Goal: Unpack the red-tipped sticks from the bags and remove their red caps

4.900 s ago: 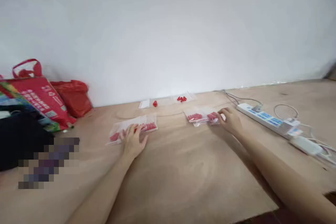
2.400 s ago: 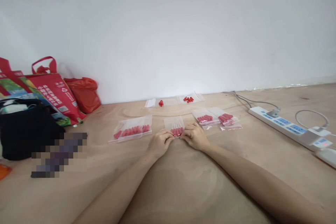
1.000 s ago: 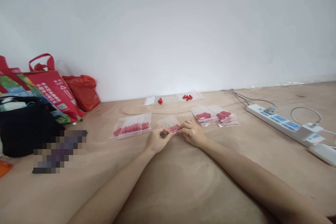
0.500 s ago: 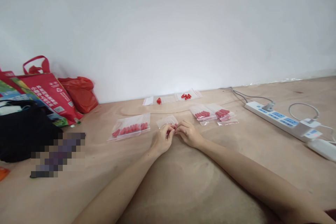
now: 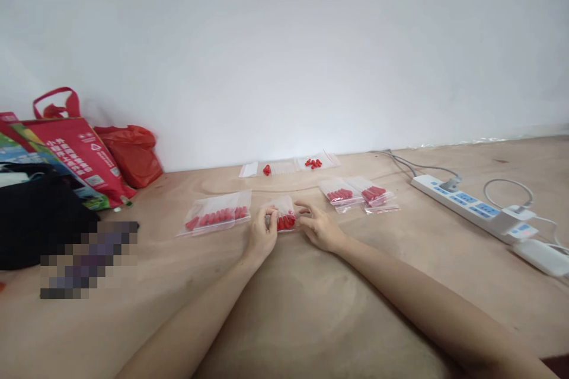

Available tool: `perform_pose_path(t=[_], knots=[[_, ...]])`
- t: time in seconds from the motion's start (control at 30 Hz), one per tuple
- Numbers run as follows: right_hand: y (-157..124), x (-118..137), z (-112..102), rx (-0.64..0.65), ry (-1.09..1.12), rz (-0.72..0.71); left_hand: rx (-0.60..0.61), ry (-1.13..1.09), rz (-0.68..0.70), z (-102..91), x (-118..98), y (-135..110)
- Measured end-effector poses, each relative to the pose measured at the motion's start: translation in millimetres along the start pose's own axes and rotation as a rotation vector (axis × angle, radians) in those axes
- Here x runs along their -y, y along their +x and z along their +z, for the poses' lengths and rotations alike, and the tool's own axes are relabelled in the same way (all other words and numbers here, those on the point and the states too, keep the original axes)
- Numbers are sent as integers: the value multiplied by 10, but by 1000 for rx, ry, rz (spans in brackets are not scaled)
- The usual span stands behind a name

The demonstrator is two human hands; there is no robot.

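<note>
Between my hands a small clear zip-lock bag lies on the table, with several small red pieces inside near its front edge. My left hand is closed at the bag's left edge, thumb and fingertips on the plastic. On the other side my right hand has its fingers apart; the fingertips are at the bag's right edge, and whether they press on it is hard to tell. Left of my hands lie filled bags with a row of red pieces. Two more filled bags lie to the right.
Against the wall lie flat bags with a few red pieces on them. A white power strip with plugs and grey cables stands at the right. Red shopping bags and a black bag fill the left side, beside a pixelated object.
My hands have parted, the left moving left, and the right hand's fingers have spread. The small bag with its red pieces now shows between them. The view has shifted slightly.
</note>
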State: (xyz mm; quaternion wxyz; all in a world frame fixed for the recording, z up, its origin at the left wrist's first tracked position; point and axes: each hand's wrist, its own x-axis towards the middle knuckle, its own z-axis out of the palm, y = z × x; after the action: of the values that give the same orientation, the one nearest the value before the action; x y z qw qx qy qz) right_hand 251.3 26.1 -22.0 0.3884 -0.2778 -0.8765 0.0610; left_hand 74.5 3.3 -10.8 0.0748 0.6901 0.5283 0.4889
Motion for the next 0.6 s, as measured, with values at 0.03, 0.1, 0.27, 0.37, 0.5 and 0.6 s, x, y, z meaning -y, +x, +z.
perform_pose_path(t=[0.03,0.1,0.27,0.37,0.5,0.6], knots=[[-9,-22,-16,32,51,12,-2,2,8,-18,-1,1],[-20,-53,-52,68,150,28,51,3,63,-62,10,12],[-16,-55,-139,39,273,152,274,181,180,-168,140,98],[-6,-64,-142,-2,290,275,410,282,158,-179,217,141],[-2,-116,-93,-78,246,357,454,334,178,-163,218,132],[-13,-162,-53,-124,189,359,425,386,231,-160,199,104]])
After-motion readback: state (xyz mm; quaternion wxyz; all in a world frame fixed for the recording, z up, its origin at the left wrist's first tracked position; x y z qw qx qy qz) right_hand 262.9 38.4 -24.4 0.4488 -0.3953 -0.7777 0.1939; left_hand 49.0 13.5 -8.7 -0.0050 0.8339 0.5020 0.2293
